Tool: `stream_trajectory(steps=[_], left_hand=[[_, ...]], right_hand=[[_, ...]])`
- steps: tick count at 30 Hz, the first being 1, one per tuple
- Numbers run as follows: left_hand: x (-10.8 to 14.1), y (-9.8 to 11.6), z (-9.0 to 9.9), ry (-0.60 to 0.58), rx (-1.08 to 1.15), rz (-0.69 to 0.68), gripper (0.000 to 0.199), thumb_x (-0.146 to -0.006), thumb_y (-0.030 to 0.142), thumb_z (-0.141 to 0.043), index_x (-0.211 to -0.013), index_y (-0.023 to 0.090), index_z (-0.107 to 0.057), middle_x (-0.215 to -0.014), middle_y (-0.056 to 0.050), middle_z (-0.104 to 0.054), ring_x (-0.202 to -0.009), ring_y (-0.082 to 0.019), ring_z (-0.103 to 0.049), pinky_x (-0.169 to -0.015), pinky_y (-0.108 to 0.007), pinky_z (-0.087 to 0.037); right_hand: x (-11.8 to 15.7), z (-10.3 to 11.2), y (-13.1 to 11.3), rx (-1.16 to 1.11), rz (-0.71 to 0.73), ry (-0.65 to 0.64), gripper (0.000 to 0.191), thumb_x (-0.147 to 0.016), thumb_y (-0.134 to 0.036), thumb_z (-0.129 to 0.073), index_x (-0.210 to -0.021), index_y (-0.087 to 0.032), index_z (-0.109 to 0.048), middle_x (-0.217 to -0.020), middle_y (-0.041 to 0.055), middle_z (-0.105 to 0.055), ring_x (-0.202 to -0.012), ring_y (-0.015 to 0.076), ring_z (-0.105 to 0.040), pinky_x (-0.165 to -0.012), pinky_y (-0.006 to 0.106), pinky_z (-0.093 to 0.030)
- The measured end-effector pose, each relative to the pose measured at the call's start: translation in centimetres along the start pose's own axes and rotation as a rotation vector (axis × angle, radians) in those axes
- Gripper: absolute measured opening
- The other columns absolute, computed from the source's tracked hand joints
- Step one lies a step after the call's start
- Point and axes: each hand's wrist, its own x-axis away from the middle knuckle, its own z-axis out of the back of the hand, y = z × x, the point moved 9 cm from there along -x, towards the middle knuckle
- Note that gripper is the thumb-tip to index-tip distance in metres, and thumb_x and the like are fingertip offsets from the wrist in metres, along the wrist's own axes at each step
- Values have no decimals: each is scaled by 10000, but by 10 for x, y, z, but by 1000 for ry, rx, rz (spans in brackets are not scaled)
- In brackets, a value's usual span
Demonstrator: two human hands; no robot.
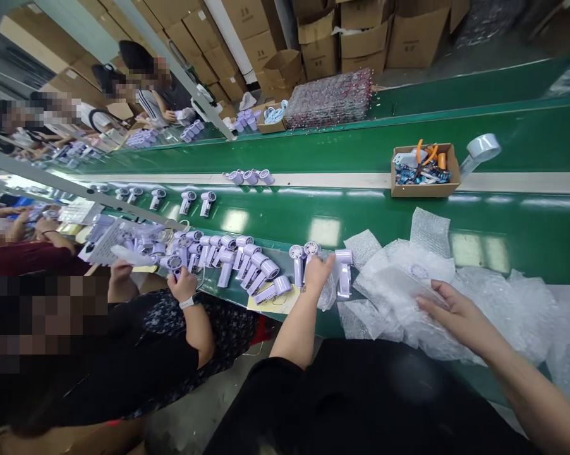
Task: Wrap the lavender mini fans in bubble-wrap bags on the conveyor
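Note:
Purple handheld fans (296, 260) stand and lie along the near edge of the green bench. My left hand (319, 276) reaches among them, its fingers curled at a fan (312, 249), with clear plastic wrap (328, 292) beside the palm; whether it grips the fan is hard to tell. Just right of it is another fan (344, 272). My right hand (450, 311) pinches a translucent bubble bag (403, 282) between thumb and fingers, above a pile of bubble bags (507, 309).
Behind the bench strip sits a cardboard box (424, 189) of tools and parts, with a tape roll (484, 146) beside it. A co-worker (183, 287) handles a fan close on the left. More fans (187, 202) rest on the green belt (285, 221).

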Motion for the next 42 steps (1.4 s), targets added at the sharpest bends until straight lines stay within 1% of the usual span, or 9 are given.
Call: stream_trajectory(steps=[6,10,13,16,21,26,29,36,42], left_hand=[[45,14,4,-39,61,-129,204,-831,289,-456,-878,173,-618,-663,-22,-609,-616,-157,-576,-603,-265,-444],[128,94,-12,-207,101,-705,211,-825,279,-488,-918,198,-660,-819,-64,-645,-779,-178,-588,-745,-311,-478],[188,133,-52,-439,29,-946,202,-811,260,-509,-902,210,-682,-808,-75,-646,-839,-197,-587,-818,-337,-472],[201,132,-80,-584,172,-723,191,-820,293,-528,-885,193,-678,-785,-51,-664,-742,-158,-601,-742,-282,-491],[153,91,-78,-604,480,-308,300,-788,414,-581,-865,131,-641,-652,-27,-626,-588,-128,-570,-596,-248,-469],[57,28,1,99,66,-112,233,-860,317,-457,-942,133,-575,-911,-114,-629,-865,-202,-601,-761,-315,-459],[32,-1,23,227,-249,-5,249,-740,210,-598,-967,122,-548,-1124,-195,-560,-1120,-282,-510,-893,-371,-403],[35,-11,22,96,-172,90,216,-739,365,-572,-701,156,-533,-722,-88,-612,-774,-235,-609,-683,-320,-443],[137,80,16,-460,655,-299,460,-627,537,-646,-833,132,-578,-633,-7,-556,-503,-106,-469,-494,-226,-361]], right_hand=[[3,46,36,318,38,128,762,-750,-561,-569,-1358,-170,-328,-1297,209,-509,-1137,381,-525,-856,493,-487],[26,50,-5,261,271,383,647,-798,-544,-506,-1310,-165,-392,-1380,187,-399,-1287,366,-355,-1016,512,-354],[40,20,-33,-39,354,190,649,-808,-532,-509,-1354,-234,-326,-1322,137,-463,-1134,288,-526,-882,403,-491],[49,-12,-35,-128,290,-59,688,-734,-508,-641,-1313,-250,-375,-1199,101,-555,-994,257,-599,-784,354,-528],[48,4,-3,-263,141,66,411,-804,-474,-586,-1116,-234,-465,-772,5,-582,-610,159,-592,-586,298,-520],[48,26,-9,-342,95,164,376,-801,-477,-584,-1078,-239,-496,-701,-24,-520,-544,135,-553,-489,257,-486],[49,30,-19,-338,89,189,353,-806,-465,-580,-1067,-234,-522,-667,-30,-521,-520,125,-542,-507,254,-481],[43,22,-36,-343,78,203,346,-796,-459,-591,-1029,-212,-520,-674,-18,-544,-519,125,-537,-491,253,-471],[28,24,-61,-344,75,217,300,-758,-454,-629,-905,-206,-547,-675,-3,-578,-540,131,-521,-476,248,-453]])
